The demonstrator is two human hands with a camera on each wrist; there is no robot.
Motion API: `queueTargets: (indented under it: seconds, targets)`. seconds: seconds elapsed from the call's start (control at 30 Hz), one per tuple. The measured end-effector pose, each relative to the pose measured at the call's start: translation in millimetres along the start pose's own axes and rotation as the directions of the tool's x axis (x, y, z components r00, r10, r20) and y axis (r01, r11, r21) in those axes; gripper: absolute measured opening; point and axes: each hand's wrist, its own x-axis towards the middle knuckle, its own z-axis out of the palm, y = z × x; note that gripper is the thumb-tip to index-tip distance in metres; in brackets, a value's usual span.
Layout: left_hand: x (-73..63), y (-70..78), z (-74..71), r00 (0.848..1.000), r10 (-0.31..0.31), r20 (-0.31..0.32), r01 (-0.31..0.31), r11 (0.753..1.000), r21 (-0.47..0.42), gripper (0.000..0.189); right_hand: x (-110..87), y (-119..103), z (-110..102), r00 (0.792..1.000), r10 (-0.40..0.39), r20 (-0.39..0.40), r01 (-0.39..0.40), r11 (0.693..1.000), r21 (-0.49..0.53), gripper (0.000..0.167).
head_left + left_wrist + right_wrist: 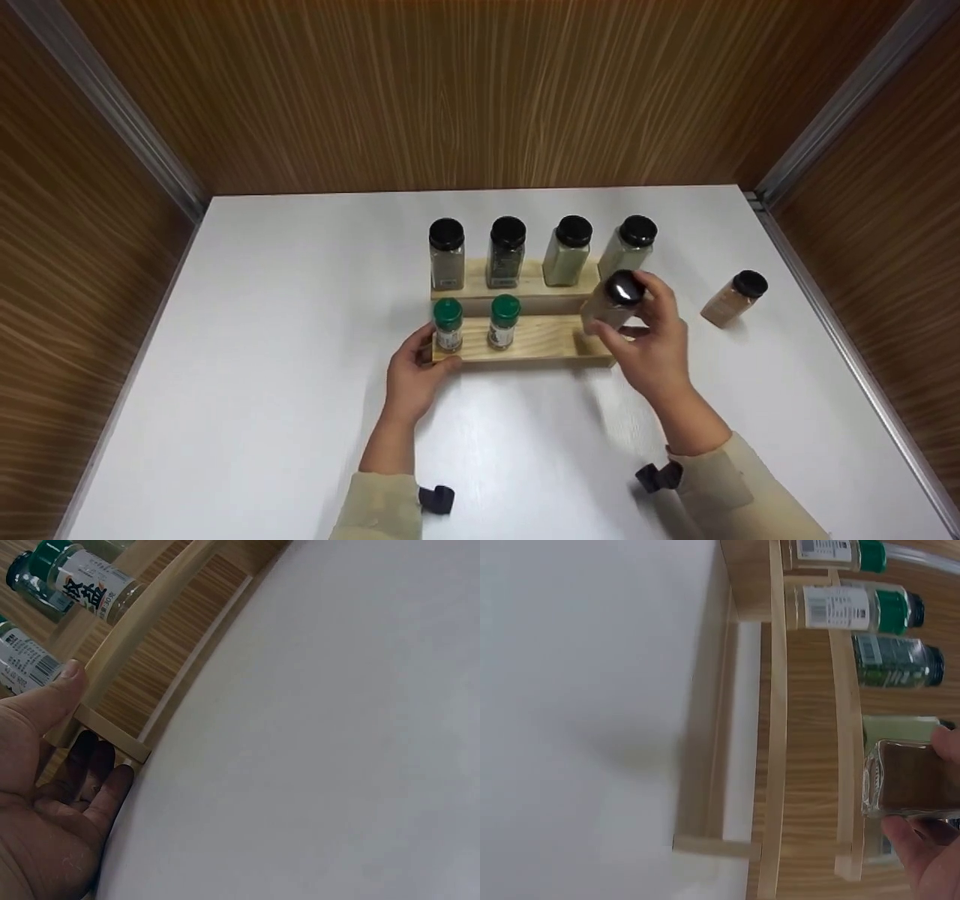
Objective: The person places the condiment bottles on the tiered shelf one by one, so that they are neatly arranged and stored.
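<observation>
A two-tier wooden spice rack [532,341] stands on the white table. My left hand [412,379] grips its left front corner; in the left wrist view the thumb lies on the front edge, with the other fingers [112,791] curled at the end piece. Over the right end of the lower tier, my right hand [658,349] holds a black-capped glass spice jar [911,778] with brown contents, tilted and off the shelf. Two green-capped spice bottles [448,326] [503,322] stand at the left and middle of the lower tier. Several black-capped jars [567,255] line the upper tier.
Another black-capped jar [731,301], with orange-brown contents, stands on the table [247,360] right of the rack. Wood-grain panels [480,97] enclose the table at the back and on both sides.
</observation>
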Motion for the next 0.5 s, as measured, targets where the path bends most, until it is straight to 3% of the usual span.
queueTargets:
  seconds: [0.3,0.5]
  targets:
    - [0.8,-3.3,0.1,1.000,0.021,0.011,-0.021,1.000,-0.020,0.073,-5.2,4,28,0.993,0.045,0.108,-0.042,0.998,-0.036,0.078]
    - [0.1,-2.7,-0.4,1.000,0.027,0.011,-0.026,0.999,-0.028,0.074,-10.5,6,36,0.991,0.074,0.109,-0.067,0.996,-0.063,0.078]
